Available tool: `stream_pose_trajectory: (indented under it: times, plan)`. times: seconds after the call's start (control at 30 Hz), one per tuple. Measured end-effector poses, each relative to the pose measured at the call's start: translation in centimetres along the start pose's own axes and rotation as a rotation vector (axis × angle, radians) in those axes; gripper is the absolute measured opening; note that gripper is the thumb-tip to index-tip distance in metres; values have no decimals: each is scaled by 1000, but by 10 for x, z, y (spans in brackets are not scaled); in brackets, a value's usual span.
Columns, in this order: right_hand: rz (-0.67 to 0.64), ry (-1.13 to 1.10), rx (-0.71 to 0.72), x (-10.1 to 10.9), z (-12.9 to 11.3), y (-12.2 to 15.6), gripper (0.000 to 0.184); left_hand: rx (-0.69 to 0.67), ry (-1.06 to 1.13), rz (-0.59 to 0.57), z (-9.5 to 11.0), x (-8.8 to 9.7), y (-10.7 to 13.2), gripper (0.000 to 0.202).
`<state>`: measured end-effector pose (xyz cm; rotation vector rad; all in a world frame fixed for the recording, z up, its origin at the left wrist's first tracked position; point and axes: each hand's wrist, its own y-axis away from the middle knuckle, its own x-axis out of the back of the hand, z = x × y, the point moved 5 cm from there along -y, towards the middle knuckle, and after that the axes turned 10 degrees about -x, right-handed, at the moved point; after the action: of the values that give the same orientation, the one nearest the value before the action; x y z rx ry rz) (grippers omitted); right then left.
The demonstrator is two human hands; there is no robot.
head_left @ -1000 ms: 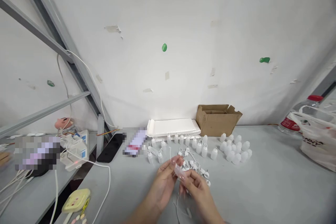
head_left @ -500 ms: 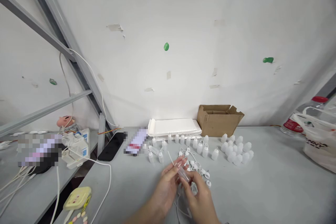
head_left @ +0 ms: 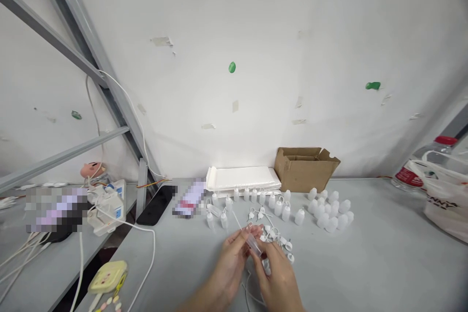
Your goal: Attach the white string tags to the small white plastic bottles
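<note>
A small clear plastic tube (head_left: 253, 244) is held aslant between my two hands, low in the middle of the view. The fingers of my left hand (head_left: 234, 256) are closed around its upper end. At its lower end my right hand (head_left: 275, 268) grips it between thumb and fingers. A thin white stick (head_left: 236, 219) juts up and left from beside my left fingertips; whether it is held I cannot tell. Beyond my fingers lie loose white caps (head_left: 269, 233), partly hidden by my right hand. Small white bottles with caps (head_left: 286, 213) stand in a loose group behind.
Uncapped white bottles (head_left: 331, 224) cluster at the right. White flat packs (head_left: 241, 176) and an open cardboard box (head_left: 307, 175) stand against the wall. Phones (head_left: 155, 206), a power strip (head_left: 106, 212) and cables lie left; a plastic bag (head_left: 444, 200) is far right.
My hands and the tube have shifted slightly, with the left fingers a little lower. The camera view has tilted a touch upward. Both hands keep their hold.
</note>
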<state>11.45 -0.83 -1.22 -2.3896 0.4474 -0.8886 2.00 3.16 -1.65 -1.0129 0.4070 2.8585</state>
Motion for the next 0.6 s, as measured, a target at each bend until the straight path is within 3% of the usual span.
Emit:
stream_pose_trajectory:
  times: [0.33,0.47,0.6]
  plan:
    - [48,-179,-55,7,-5,-1,16,67,82,-140,0,-9,5,20]
    - [-1,-391,-381,3,6,2,15,55,84,-168,-1,-11,6,21]
    - [-261,-828,-758,-14,13,-2,29,37,-10,-118,-2,-8,4,32]
